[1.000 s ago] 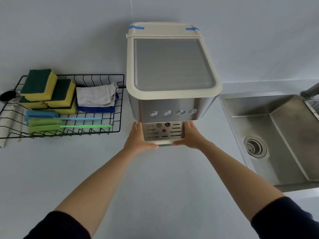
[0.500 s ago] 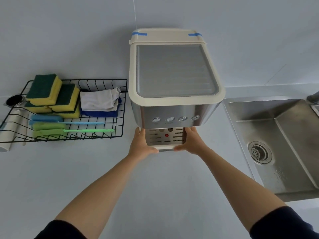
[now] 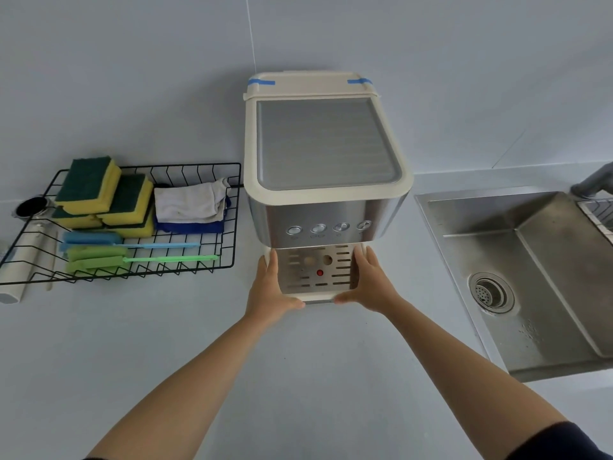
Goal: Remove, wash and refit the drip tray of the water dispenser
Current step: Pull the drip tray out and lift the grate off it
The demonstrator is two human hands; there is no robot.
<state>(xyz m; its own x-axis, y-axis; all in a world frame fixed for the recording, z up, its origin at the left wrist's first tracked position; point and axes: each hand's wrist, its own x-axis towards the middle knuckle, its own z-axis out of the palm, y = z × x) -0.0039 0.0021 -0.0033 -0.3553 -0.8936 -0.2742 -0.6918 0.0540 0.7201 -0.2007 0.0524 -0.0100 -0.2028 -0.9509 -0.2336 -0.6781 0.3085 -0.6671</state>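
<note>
A cream and steel water dispenser [image 3: 326,154] stands on the pale counter against the wall. Under its row of buttons sits the drip tray [image 3: 318,273], a slotted steel grille in a cream frame with a small red dot showing. My left hand [image 3: 270,293] clasps the tray's left side, thumb curled round the front edge. My right hand [image 3: 373,283] clasps the right side the same way. The tray juts out a little from under the dispenser's front.
A black wire basket [image 3: 229,260] to the left holds green-and-yellow sponges [image 3: 99,194], folded cloths [image 3: 190,202] and long-handled brushes [image 3: 132,255]. A steel sink [image 3: 530,260] with a round drain [image 3: 491,293] lies to the right, with a tap base [image 3: 593,180] at its far edge.
More of the tray's grille shows in front of the dispenser than before, with both hands still on its sides. The camera view has tilted, shifting everything lower in the frame.
</note>
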